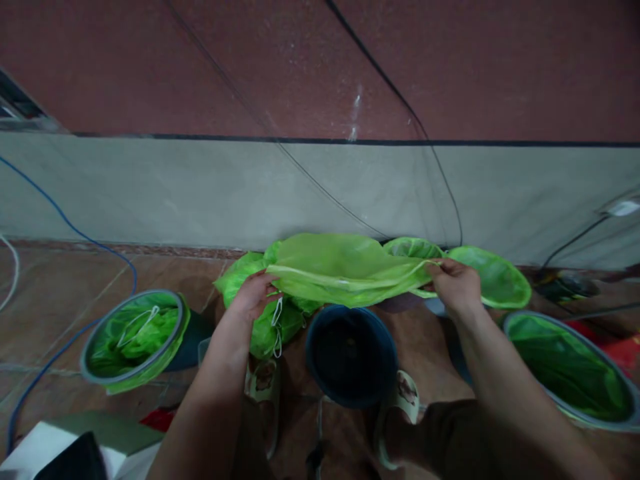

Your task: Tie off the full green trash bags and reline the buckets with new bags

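Dim light; maroon-over-grey wall [210, 187], dark dividing stripe [500, 143]; brown tiled floor [423, 347].

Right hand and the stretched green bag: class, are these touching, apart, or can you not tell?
Touching. The head view shows the green bag pinched at one end by the right hand.
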The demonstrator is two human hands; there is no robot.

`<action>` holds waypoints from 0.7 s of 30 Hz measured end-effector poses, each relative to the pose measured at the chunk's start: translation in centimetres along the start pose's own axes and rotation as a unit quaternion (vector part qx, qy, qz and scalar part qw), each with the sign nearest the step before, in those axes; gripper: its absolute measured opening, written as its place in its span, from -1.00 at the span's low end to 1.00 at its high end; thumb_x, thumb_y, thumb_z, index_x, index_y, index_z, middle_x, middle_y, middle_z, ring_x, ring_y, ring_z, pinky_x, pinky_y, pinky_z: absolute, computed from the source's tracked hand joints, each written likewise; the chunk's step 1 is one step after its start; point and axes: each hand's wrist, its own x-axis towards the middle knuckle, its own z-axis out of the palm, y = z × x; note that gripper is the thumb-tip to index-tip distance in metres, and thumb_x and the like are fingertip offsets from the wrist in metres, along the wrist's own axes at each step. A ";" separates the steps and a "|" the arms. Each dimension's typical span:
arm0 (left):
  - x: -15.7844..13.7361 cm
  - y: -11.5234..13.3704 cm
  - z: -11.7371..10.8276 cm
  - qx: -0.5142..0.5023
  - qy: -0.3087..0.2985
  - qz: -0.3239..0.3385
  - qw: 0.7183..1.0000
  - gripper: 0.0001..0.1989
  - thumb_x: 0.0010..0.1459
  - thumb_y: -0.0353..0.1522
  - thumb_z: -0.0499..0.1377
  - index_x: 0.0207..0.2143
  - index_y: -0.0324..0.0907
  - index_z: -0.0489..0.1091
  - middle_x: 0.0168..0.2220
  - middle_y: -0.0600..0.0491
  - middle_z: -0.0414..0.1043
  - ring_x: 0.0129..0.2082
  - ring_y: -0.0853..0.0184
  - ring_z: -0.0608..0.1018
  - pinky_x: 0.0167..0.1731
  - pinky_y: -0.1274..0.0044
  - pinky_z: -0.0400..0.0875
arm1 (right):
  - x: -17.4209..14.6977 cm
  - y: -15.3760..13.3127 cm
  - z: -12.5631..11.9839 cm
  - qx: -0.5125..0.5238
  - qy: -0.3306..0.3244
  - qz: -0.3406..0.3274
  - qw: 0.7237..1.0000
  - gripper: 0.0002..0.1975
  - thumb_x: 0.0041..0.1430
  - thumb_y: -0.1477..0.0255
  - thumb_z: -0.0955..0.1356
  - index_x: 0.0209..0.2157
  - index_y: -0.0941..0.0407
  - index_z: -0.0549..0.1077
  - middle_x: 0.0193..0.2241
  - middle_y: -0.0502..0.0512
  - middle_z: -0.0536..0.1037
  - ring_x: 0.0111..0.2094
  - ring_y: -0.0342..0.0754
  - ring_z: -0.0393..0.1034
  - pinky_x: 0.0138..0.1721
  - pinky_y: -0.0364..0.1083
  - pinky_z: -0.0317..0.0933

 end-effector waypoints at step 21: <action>-0.1 -0.7 2.1 -0.099 -0.054 0.018 0.993 -0.77 -0.19 -0.48 0.32 -0.40 -0.22 0.39 -0.45 0.10 0.50 -0.52 0.43 0.53 -0.34 0.50 0.49 | -0.1 -3.3 -0.1 0.243 0.194 0.145 0.939 -0.75 -0.03 0.65 0.37 -0.62 0.13 0.25 -0.71 -0.13 0.29 -0.71 -0.23 0.19 -0.71 -0.22 0.22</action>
